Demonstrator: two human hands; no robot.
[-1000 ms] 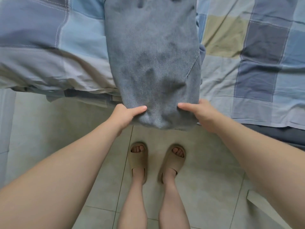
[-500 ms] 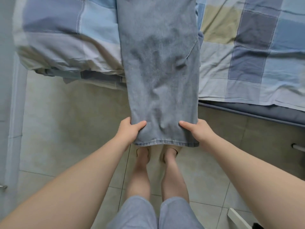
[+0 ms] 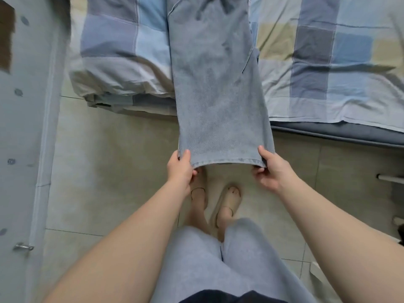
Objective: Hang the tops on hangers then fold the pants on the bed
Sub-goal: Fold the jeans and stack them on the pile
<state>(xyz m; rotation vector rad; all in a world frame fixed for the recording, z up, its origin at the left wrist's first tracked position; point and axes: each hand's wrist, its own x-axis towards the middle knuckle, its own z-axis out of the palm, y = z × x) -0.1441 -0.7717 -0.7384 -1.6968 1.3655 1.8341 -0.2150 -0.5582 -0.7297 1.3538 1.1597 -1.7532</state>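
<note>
While both arms stretch forward, left hand (image 3: 179, 169) and right hand (image 3: 273, 172) pinch the pants (image 3: 218, 95) hem, fingers (image 3: 258, 171) seemingly underneath.

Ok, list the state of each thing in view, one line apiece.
Pants, unfolded, stretched from the bed out over the floor.
Left hand, pinching the hem's left corner.
Right hand, pinching the hem's right corner.
Checked quilt, spread on the bed, rumpled at its corner.
Slippers, worn on both feet.

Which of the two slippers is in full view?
The right slipper, unobstructed; the left slipper is partly hidden behind the left hand and the pants hem.
</note>
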